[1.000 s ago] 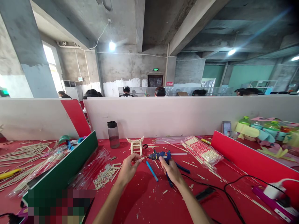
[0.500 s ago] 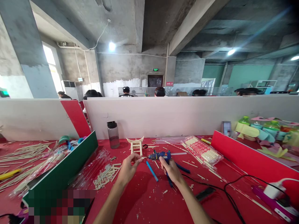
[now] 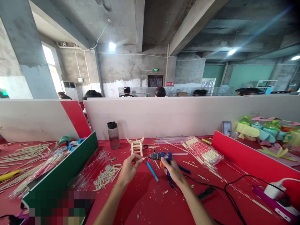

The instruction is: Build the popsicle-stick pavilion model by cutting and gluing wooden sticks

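My right hand (image 3: 172,170) is wrapped round a blue hot glue gun (image 3: 164,156), with a clear glue stick (image 3: 180,153) poking out of its back. The gun's nozzle points left, close to my left fingertips. Pinched in my left hand (image 3: 130,168) is a small piece of wooden stick (image 3: 142,159), its far part hidden by the fingers. Just beyond that hand stands a small frame of wooden sticks (image 3: 137,147) with an upturned, curved top; its lower end is partly hidden. A blue stick (image 3: 152,172) lies on the red table between my hands.
Short cut stick pieces (image 3: 106,178) are heaped at left. A dark bottle (image 3: 113,135) stands behind them. Packed sticks (image 3: 203,153) lie at back right. Blue-handled pliers (image 3: 184,169) lie by the glue gun. A black cable (image 3: 217,189) runs to a purple power strip (image 3: 276,203). Green (image 3: 63,168) and red (image 3: 255,157) boards flank the workspace.
The glue gun's nozzle has drawn back very slightly to the right from the stick piece. My left hand keeps its place and its pinch.
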The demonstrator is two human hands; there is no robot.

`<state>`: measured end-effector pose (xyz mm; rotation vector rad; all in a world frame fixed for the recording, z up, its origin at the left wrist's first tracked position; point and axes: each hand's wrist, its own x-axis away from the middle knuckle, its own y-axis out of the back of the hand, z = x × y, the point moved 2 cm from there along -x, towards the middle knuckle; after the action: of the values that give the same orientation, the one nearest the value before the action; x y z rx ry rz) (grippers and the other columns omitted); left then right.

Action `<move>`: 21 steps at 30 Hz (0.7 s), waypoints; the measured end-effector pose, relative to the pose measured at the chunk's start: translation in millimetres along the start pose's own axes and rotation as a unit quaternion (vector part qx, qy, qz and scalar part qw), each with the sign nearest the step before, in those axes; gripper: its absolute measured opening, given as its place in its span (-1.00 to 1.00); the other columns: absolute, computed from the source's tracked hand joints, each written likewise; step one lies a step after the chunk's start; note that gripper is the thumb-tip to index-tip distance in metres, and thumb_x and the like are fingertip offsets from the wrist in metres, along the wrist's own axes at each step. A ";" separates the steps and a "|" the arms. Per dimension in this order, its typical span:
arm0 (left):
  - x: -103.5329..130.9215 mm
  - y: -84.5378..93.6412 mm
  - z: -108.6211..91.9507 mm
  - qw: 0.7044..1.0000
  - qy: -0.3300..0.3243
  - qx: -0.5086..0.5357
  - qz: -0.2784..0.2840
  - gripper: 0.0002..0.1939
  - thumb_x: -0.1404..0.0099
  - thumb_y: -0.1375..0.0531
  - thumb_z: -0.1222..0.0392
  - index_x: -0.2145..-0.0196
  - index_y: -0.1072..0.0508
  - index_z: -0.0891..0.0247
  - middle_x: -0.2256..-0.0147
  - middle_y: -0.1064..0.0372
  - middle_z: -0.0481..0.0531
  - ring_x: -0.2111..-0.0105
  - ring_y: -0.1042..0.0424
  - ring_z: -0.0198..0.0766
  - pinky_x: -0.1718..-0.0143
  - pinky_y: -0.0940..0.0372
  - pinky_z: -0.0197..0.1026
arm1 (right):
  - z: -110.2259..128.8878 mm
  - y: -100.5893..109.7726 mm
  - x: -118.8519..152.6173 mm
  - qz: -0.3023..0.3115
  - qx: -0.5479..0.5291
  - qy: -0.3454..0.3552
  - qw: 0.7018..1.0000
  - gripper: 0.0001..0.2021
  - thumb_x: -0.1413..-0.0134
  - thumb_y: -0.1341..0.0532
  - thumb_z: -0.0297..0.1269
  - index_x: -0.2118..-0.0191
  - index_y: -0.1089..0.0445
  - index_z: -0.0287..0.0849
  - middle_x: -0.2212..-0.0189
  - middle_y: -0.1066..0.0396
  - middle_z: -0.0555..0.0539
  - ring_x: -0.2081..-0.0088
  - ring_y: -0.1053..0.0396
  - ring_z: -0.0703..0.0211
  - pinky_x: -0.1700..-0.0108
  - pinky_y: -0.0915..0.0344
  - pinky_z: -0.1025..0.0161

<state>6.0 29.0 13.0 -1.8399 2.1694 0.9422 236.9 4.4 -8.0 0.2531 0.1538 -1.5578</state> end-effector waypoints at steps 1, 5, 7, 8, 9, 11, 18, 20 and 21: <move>-0.3 0.2 -0.3 1.000 0.001 0.001 0.000 -0.77 -0.29 -0.19 0.04 0.32 -0.49 0.28 0.40 -0.42 0.01 0.37 -0.35 -0.25 0.27 -0.22 -0.28 | -1.2 0.4 -0.5 -0.001 0.005 0.001 1.000 -0.48 -0.10 -0.12 0.23 0.56 -0.29 -0.17 0.73 -0.06 0.10 0.67 -0.07 0.31 0.58 -0.02 0.32; -1.2 0.6 -1.2 1.000 0.003 0.009 -0.001 -0.77 -0.29 -0.19 0.04 0.33 -0.47 0.28 0.41 -0.41 0.00 0.37 -0.35 -0.25 0.27 -0.22 -0.27 | -5.9 2.3 -1.6 -0.010 0.031 0.001 0.999 -0.49 -0.12 -0.11 0.22 0.56 -0.27 -0.16 0.73 -0.07 0.11 0.67 -0.08 0.31 0.59 -0.03 0.33; -1.1 0.5 -1.2 1.000 0.002 0.018 -0.001 -0.77 -0.29 -0.19 0.04 0.33 -0.47 0.28 0.41 -0.41 0.00 0.37 -0.35 -0.25 0.26 -0.23 -0.27 | -6.7 2.7 -1.5 -0.010 0.041 0.000 0.999 -0.48 -0.12 -0.10 0.22 0.57 -0.25 -0.15 0.74 -0.06 0.11 0.68 -0.09 0.31 0.59 -0.03 0.33; -1.0 0.4 -1.1 1.000 0.001 0.023 -0.001 -0.77 -0.29 -0.19 0.05 0.33 -0.46 0.28 0.41 -0.41 0.00 0.37 -0.35 -0.25 0.26 -0.23 -0.27 | -6.5 2.7 -1.3 -0.007 0.046 0.000 0.999 -0.48 -0.12 -0.10 0.22 0.57 -0.25 -0.15 0.74 -0.06 0.11 0.68 -0.09 0.31 0.59 -0.04 0.33; -0.8 0.2 -1.0 1.000 0.000 0.027 0.000 -0.78 -0.29 -0.19 0.05 0.33 -0.46 0.28 0.41 -0.40 0.00 0.37 -0.35 -0.26 0.26 -0.23 -0.27 | -6.0 2.6 -1.0 -0.005 0.051 0.000 0.999 -0.48 -0.12 -0.10 0.22 0.58 -0.25 -0.15 0.74 -0.06 0.11 0.68 -0.10 0.31 0.59 -0.04 0.32; -0.7 -0.3 -0.5 1.000 0.000 0.031 0.000 -0.78 -0.29 -0.19 0.06 0.33 -0.46 0.28 0.41 -0.41 0.00 0.37 -0.35 -0.26 0.26 -0.23 -0.26 | -4.7 2.5 -0.4 -0.001 0.059 0.001 0.998 -0.48 -0.13 -0.09 0.22 0.58 -0.26 -0.15 0.75 -0.06 0.11 0.68 -0.11 0.30 0.58 -0.05 0.32; -0.7 -1.4 -0.8 1.000 0.004 0.005 0.001 -0.77 -0.28 -0.20 0.04 0.33 -0.47 0.28 0.44 -0.37 -0.02 0.40 -0.31 -0.27 0.29 -0.21 -0.28 | -3.7 3.0 -0.9 0.005 0.052 0.006 0.999 -0.47 -0.14 -0.07 0.22 0.58 -0.26 -0.15 0.74 -0.08 0.09 0.68 -0.12 0.29 0.57 -0.06 0.32; -0.4 -1.6 -1.5 1.000 0.004 -0.003 0.002 -0.77 -0.28 -0.19 0.03 0.34 -0.47 0.28 0.44 -0.36 -0.03 0.40 -0.30 -0.28 0.29 -0.21 -0.28 | -3.4 2.8 -0.9 0.003 0.049 0.000 0.999 -0.47 -0.13 -0.08 0.23 0.58 -0.26 -0.15 0.74 -0.07 0.10 0.68 -0.11 0.30 0.58 -0.06 0.32; -0.2 -1.7 -1.8 1.000 0.004 -0.005 0.003 -0.76 -0.28 -0.19 0.03 0.35 -0.47 0.28 0.44 -0.36 -0.02 0.40 -0.31 -0.27 0.29 -0.21 -0.28 | -3.0 2.6 -0.9 0.001 0.046 -0.003 0.999 -0.47 -0.12 -0.08 0.24 0.58 -0.25 -0.15 0.75 -0.06 0.10 0.68 -0.10 0.30 0.58 -0.06 0.32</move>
<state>8.1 28.0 13.9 -1.8455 2.1794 0.9505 239.6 6.0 -10.5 0.3204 0.0764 -1.5663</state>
